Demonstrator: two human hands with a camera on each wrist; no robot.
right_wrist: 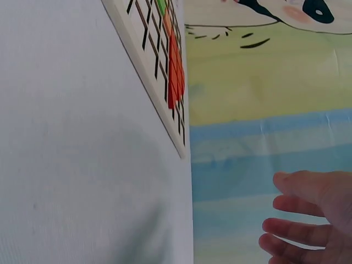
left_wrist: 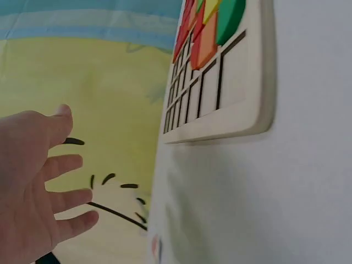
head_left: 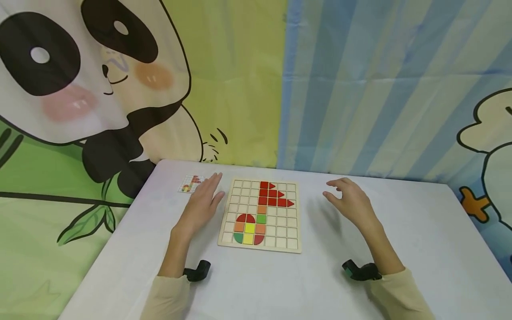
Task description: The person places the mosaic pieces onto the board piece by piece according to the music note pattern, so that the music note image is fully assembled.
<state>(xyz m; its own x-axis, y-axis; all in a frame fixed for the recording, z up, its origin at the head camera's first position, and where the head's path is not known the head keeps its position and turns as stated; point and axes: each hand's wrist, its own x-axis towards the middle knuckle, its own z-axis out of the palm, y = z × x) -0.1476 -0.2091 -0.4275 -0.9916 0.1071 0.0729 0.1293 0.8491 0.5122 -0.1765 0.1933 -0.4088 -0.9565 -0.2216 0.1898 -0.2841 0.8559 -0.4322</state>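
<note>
A square wooden grid board (head_left: 282,222) lies on the white table with coloured tiles set in its cells. Red tiles (head_left: 269,194), some with pointed ends, form a stepped shape at the top. Below them run an orange and a green tile (head_left: 261,218), beside a rounded group with a yellow tile (head_left: 250,228) in its middle. Left of the board hovers my left hand (head_left: 200,206), fingers straight, holding nothing; it partly covers a small printed pattern card (head_left: 186,184). My right hand (head_left: 352,202) hangs in the air right of the board, fingers loosely bent, nothing in it.
The white table (head_left: 420,231) ends at a fabric backdrop with a panda (head_left: 160,133) on the left and blue stripes (head_left: 360,89) on the right. Black wrist cameras (head_left: 198,271) sit on both wrists.
</note>
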